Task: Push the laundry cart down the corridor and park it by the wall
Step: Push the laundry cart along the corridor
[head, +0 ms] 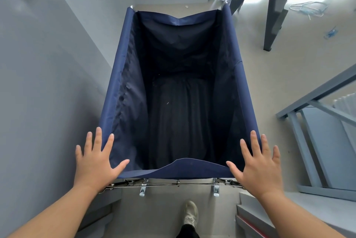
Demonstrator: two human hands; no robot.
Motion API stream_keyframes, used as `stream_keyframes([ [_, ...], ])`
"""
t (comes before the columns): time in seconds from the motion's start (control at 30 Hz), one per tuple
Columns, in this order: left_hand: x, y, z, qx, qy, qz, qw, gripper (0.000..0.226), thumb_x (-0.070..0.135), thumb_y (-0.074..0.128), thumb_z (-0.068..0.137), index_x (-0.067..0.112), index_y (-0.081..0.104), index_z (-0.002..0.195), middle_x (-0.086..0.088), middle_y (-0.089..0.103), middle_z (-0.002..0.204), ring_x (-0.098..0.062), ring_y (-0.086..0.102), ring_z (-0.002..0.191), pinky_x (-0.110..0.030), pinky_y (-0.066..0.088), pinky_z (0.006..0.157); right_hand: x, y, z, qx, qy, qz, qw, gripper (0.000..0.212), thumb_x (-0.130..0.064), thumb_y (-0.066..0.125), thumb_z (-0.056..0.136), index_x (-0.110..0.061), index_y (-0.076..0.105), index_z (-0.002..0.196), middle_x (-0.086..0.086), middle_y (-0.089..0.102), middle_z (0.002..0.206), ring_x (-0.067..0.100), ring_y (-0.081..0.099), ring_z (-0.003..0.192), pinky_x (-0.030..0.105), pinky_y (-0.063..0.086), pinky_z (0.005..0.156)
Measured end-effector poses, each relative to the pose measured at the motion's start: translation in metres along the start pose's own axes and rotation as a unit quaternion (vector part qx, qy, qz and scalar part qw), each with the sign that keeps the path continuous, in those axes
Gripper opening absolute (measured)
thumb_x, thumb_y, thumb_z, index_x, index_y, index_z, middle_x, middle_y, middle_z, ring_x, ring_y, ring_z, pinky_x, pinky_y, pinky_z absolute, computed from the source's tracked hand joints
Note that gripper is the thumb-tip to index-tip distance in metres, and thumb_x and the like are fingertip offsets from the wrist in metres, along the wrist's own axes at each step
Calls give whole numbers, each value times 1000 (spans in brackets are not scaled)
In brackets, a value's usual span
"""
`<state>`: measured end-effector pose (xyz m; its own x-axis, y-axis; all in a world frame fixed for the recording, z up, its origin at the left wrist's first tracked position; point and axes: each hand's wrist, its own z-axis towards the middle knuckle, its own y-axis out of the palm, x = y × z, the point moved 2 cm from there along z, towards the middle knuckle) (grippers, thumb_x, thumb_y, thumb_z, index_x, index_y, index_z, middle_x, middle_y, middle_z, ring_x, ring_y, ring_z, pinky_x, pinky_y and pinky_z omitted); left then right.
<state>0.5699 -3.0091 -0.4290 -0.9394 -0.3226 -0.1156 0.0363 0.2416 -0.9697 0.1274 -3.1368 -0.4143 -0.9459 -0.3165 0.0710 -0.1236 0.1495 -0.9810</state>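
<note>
The laundry cart (123, 68) is a deep navy fabric bin on a metal frame, seen from above, with a dark bare inside. Its left side runs close along the grey wall (48, 64). My left hand (95, 158) hovers with fingers spread straight over the cart's near left corner. Over the near right corner, my right hand (257, 162) is spread the same way. Neither hand grips anything; whether the palms touch the rim or frame I cannot tell. The metal frame bar (177, 184) with clips shows below the near rim.
A grey metal ladder frame (273, 6) stands on the floor to the far right. A grey stair railing (312, 118) and steps (256, 216) lie to the near right. Loose blue-white cord (306, 9) lies on the floor beyond. My shoe (191, 213) is behind the cart.
</note>
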Motion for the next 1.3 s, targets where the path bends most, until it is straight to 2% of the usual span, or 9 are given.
stream_keyframes([
  [0.27, 5, -8, 33, -6, -6, -1, 1000, 102, 87, 18, 79, 16, 42, 147, -18, 17, 164, -46, 25, 144, -70, 31, 100, 5, -7, 35, -7, -5, -2, 1000, 85, -69, 33, 85, -10, 60, 139, 22, 36, 160, 48, 36, 145, 69, 30, 106],
  [0.5, 7, -13, 62, -4, -5, 0, 1000, 98, 83, 35, 76, 17, 41, 148, -17, 15, 165, -45, 25, 145, -70, 32, 101, 8, -13, 65, -10, -6, -8, 1000, 85, -69, 31, 86, -10, 59, 140, 21, 35, 161, 48, 35, 145, 69, 30, 106],
  [0.7, 9, -21, 93, -8, -6, -3, 1000, 101, 87, 20, 79, 17, 40, 148, -17, 15, 164, -46, 25, 145, -70, 33, 101, 9, -21, 98, -10, -6, -9, 1000, 85, -69, 30, 86, -10, 59, 139, 21, 35, 161, 49, 36, 145, 69, 31, 106],
  [1.3, 22, -51, 177, -13, -8, -20, 1000, 105, 87, 12, 80, 14, 46, 146, -20, 19, 163, -46, 28, 144, -69, 35, 101, 16, -34, 194, -24, -15, 7, 1000, 84, -69, 33, 86, -8, 61, 137, 23, 35, 160, 51, 35, 144, 69, 32, 107],
])
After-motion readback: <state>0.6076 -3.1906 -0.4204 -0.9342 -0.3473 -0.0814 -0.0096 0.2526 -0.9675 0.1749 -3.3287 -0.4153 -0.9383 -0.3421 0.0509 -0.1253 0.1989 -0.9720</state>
